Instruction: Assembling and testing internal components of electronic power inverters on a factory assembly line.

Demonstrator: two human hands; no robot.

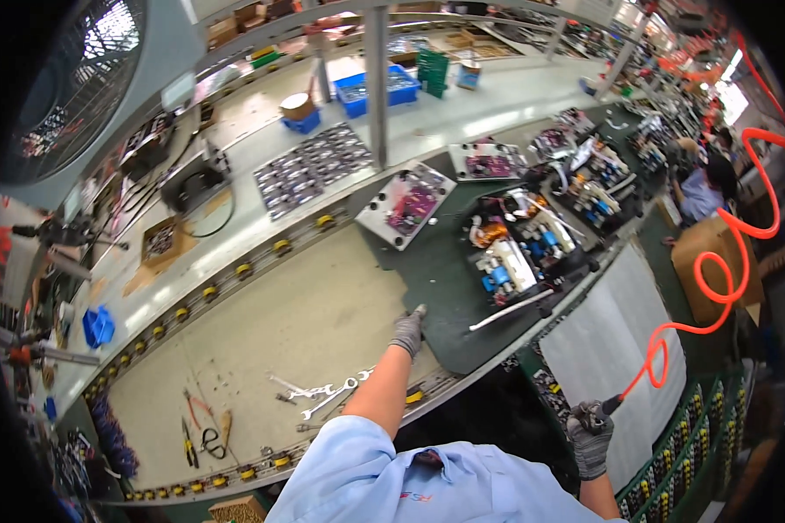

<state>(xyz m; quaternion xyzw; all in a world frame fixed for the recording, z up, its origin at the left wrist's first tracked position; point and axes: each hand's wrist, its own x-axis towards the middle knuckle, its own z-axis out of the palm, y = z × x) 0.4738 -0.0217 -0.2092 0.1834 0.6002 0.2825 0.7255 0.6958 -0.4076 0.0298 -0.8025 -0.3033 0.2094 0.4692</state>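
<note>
The green board [440, 305] lies flat on the bench [262, 305], in front of the person and to the right of centre, with a row of units [508, 261] on it. As far as it shows, the units have coils and blue cylinders in place in their dark housings, and the plates [407, 205] at the board's far side bear purple circuits. Judging by how things lie, closing up looks undone: the nearest units are open on top, the plates lie apart from them, and a white cable [510, 312] sticks out loosely over the near side. Whether anything is screwed down is too small to tell. The board's long axis slants from the near left up to the far right, along the line; its stepped, notched end points left, toward the bare stretch of bench with the wrenches [333, 403]. Of the hands, both gloved, the left hand [407, 331] reaches that notched end and seems to touch its edge; I cannot tell whether its fingers grip. The right hand [590, 436], lower right beside a white sheet [615, 327], is closed round a dark tool [612, 405] on a coiled orange hose [767, 137].
</note>
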